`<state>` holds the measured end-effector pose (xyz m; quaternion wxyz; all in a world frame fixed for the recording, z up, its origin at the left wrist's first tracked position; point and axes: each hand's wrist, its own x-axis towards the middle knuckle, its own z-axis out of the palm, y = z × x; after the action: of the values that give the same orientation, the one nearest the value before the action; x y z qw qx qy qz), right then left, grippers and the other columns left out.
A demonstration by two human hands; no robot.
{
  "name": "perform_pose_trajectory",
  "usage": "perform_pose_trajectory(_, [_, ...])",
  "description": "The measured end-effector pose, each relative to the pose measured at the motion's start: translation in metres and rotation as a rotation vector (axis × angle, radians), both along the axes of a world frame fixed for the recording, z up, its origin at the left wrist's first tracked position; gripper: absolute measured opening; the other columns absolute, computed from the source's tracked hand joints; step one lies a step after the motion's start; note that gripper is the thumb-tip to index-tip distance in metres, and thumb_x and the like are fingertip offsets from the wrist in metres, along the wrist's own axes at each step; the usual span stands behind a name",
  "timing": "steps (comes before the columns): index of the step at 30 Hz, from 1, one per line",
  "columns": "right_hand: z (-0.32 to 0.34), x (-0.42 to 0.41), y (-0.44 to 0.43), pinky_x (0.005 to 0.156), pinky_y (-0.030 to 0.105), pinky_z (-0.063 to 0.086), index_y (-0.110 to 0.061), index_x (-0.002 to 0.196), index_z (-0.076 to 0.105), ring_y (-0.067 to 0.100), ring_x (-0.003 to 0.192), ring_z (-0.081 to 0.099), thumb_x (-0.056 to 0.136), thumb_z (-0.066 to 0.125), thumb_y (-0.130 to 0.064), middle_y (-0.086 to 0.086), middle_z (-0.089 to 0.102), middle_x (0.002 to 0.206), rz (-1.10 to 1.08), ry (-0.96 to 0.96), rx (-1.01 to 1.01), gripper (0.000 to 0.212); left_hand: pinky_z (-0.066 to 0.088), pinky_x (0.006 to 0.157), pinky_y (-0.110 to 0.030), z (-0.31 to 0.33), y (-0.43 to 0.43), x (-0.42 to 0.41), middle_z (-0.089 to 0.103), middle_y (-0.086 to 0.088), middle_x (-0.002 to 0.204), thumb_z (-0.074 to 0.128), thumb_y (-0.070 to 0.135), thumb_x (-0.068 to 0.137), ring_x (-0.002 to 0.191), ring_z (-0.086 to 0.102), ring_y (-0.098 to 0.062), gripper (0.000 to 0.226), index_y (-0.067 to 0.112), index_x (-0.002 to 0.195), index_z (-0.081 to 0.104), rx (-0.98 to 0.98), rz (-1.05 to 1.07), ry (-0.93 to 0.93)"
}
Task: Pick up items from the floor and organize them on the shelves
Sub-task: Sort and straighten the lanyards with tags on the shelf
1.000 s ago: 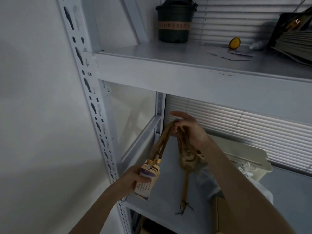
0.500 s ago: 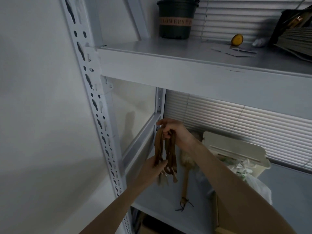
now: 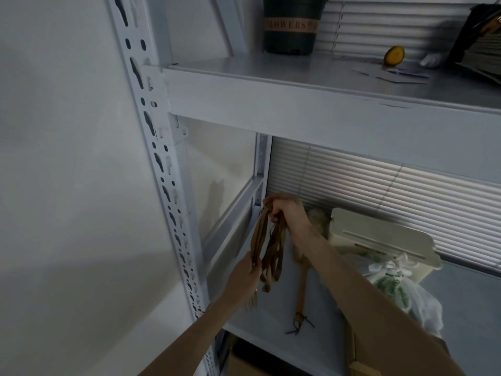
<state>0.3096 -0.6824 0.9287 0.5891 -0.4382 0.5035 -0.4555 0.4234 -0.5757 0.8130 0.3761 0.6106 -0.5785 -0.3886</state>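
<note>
Brown flat straps (image 3: 268, 248), looped into a slack bundle (something pale and fringed shows at its low end, too blurred to name), hang above the left back corner of the lower shelf (image 3: 271, 340). The right hand (image 3: 287, 213) has its fingers clenched round the top of the loops. The left hand (image 3: 244, 278) grips the bundle lower down. A wooden-handled brush (image 3: 300, 291) lies on the shelf just behind, near a cream bin (image 3: 379, 240).

Hangs limp above the lower shelf (image 3: 267, 338), near its back-left corner: bundle of brown looped straps (image 3: 272, 246), vertical, gripped at the top by right hand (image 3: 288, 213), gathered lower by left hand (image 3: 243, 278).
</note>
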Motion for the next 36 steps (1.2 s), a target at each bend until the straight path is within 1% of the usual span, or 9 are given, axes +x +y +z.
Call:
perform_pose_trajectory(5, [-0.001,-0.009,0.007,0.05,0.027,0.036,-0.001,0.073,0.063,0.017,0.044,0.041,0.074,0.037,0.011,0.009,0.048,0.057,-0.125,-0.265,0.125,0.029,0.034,0.047,-0.031,-0.016,-0.007,-0.003,0.042,0.002,0.062,0.044,0.02,0.1,0.047,0.039,-0.011,0.012,0.01,0.096,0.047,-0.019,-0.011,-0.104])
perform_pose_trajectory(10, [-0.018,-0.009,-0.001,0.04,0.018,0.029,-0.013,0.056,0.041,0.016,0.041,0.031,0.069,0.029,0.005,0.004,0.036,0.054,-0.212,-0.43,0.284,0.026,0.034,0.049,-0.031,-0.033,-0.017,-0.01,0.048,0.001,0.068,0.043,0.03,0.1,0.052,0.044,-0.014,0.017,0.014,0.095,0.045,0.005,-0.028,-0.266])
perform_pose_trajectory(13, [-0.046,-0.009,-0.015,0.042,0.018,0.026,-0.014,0.045,0.039,0.018,0.042,0.028,0.066,0.029,0.005,0.003,0.032,0.056,-0.273,-0.462,0.369,0.03,0.039,0.055,-0.031,-0.046,-0.025,-0.012,0.055,0.0,0.078,0.04,0.033,0.099,0.063,0.053,-0.016,0.017,0.017,0.1,0.044,0.118,-0.027,-0.329])
perform_pose_trajectory(18, [-0.101,-0.01,-0.035,0.049,0.022,0.03,-0.012,0.065,0.047,0.018,0.048,0.036,0.051,0.039,0.001,0.003,0.039,0.059,-0.327,-0.43,0.474,0.02,0.05,0.074,-0.036,-0.072,-0.039,-0.014,0.061,-0.003,0.095,0.043,0.037,0.097,0.084,0.063,-0.023,0.023,0.017,0.107,0.044,0.271,-0.025,-0.349])
perform_pose_trajectory(22, [-0.138,-0.012,-0.056,0.05,0.026,0.037,-0.011,0.066,0.053,0.021,0.052,0.044,0.06,0.044,0.005,0.006,0.047,0.062,-0.338,-0.328,0.481,0.019,0.05,0.09,-0.039,-0.095,-0.052,-0.012,0.063,-0.007,0.113,0.046,0.036,0.095,0.104,0.062,-0.028,0.029,0.016,0.114,0.048,0.302,0.068,-0.395])
perform_pose_trajectory(27, [-0.183,-0.02,-0.087,0.051,0.031,0.044,-0.011,0.064,0.053,0.021,0.052,0.049,0.076,0.052,0.003,0.007,0.051,0.061,-0.332,-0.161,0.478,0.018,0.046,0.089,-0.034,-0.116,-0.057,-0.013,0.059,-0.003,0.123,0.044,0.043,0.095,0.112,0.055,-0.023,0.038,0.018,0.123,0.049,0.196,0.124,-0.609])
perform_pose_trajectory(31, [-0.211,-0.026,-0.116,0.07,0.037,0.057,-0.008,0.075,0.06,0.026,0.069,0.061,0.081,0.064,-0.008,0.011,0.062,0.078,-0.301,0.118,0.495,0.007,0.039,0.099,-0.037,-0.125,-0.048,-0.019,0.044,-0.003,0.138,0.048,0.063,0.085,0.126,0.044,-0.025,0.079,0.018,0.147,0.03,0.219,0.154,-0.644])
perform_pose_trajectory(34, [-0.213,-0.028,-0.13,0.059,0.031,0.053,-0.009,0.077,0.066,0.022,0.067,0.064,0.085,0.063,-0.018,0.012,0.068,0.083,0.061,0.488,0.295,0.013,0.036,0.098,-0.039,-0.131,-0.037,-0.021,0.041,-0.004,0.138,0.051,0.066,0.081,0.125,0.042,-0.026,0.085,0.022,0.148,0.024,0.247,0.188,-0.727])
perform_pose_trajectory(36, [-0.208,-0.025,-0.124,0.064,0.031,0.046,-0.003,0.09,0.061,0.026,0.075,0.06,0.088,0.06,-0.015,0.014,0.063,0.089,0.219,0.754,0.146,0.012,0.037,0.096,-0.038,-0.133,-0.029,-0.023,0.044,-0.004,0.137,0.049,0.063,0.084,0.122,0.043,-0.027,0.079,0.024,0.148,0.025,0.227,0.219,-0.767])
